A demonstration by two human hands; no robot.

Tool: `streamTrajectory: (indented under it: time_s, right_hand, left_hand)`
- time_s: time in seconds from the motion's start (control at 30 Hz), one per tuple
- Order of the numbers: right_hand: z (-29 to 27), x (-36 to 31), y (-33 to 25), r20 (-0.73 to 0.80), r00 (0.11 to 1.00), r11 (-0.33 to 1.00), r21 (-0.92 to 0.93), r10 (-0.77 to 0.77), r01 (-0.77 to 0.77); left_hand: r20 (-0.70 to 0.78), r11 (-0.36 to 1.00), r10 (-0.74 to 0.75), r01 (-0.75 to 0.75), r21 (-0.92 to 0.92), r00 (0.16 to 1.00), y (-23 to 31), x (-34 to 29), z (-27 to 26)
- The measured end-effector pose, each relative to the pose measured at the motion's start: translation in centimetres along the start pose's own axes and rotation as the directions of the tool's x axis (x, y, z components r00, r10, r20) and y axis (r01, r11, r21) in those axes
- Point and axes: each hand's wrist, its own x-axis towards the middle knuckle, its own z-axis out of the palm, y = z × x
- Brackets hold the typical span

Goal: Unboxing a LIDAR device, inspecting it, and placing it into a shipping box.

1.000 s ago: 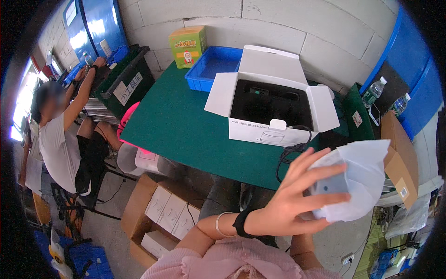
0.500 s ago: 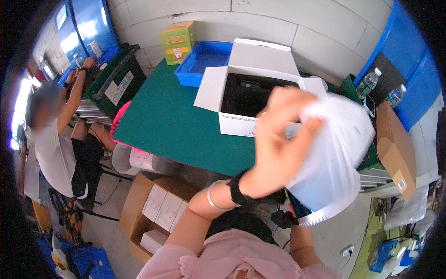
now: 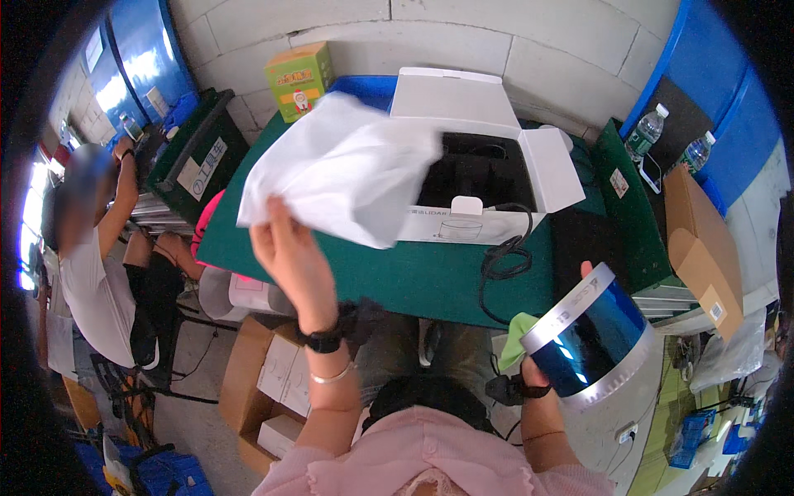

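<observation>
My left hand (image 3: pixel 291 256), raised over the table's left side, pinches a thin white wrapping bag (image 3: pixel 339 169) at its lower edge. The bag is spread out and partly covers the table and the open box. At the lower right, my right hand (image 3: pixel 533 374) grips a cylindrical lidar sensor (image 3: pixel 585 332), tilted, with silver rims and a glossy dark blue band. Much of that hand is hidden behind the sensor. A light green cloth (image 3: pixel 514 341) is bunched between the right hand and the sensor. The white box (image 3: pixel 504 230) on the table has its flaps open and black foam (image 3: pixel 471 169) inside.
A black cable (image 3: pixel 486 269) loops off the box's front over the green table (image 3: pixel 372 285). Behind stand a blue tray (image 3: pixel 372 89) and a green-yellow carton (image 3: pixel 299 81). A dark green crate (image 3: pixel 622 190) is at right. At left sits another person (image 3: pixel 99 281).
My left hand has pulled the white bag off the sensor and carried it left across the table. The sensor in my right hand is now uncovered, and the green cloth shows.
</observation>
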Motion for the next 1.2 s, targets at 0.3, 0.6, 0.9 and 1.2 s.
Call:
streamTrajectory:
  time_s: [0.3, 0.6, 0.9, 1.2]
  right_hand:
    - [2.8, 4.8, -15.5, -0.204, 0.867, 0.810, 0.311, -0.455, 0.498]
    - [9.7, 5.6, -29.0, -0.222, 0.624, 0.486, 0.455, -0.749, 0.746]
    - [12.5, 7.2, -33.0, -0.022, 0.694, 0.566, 0.559, -0.720, 0.606]
    - [13.0, 8.5, -32.8, 0.114, 0.808, 0.669, 0.633, -0.578, 0.390]
  left_hand:
    - [0.095, 0.661, 0.071, -0.118, 0.741, 0.993, -4.9, 1.3, -12.5]
    - [0.426, 0.097, 0.442, -0.514, 0.852, 0.790, -6.2, 6.2, -15.7]
    - [0.211, 0.490, -0.124, -0.125, 0.863, 0.970, -5.7, 7.5, -19.1]
    - [0.255, 0.442, 0.144, -0.293, 0.848, 0.956, -2.3, 5.6, -10.1]
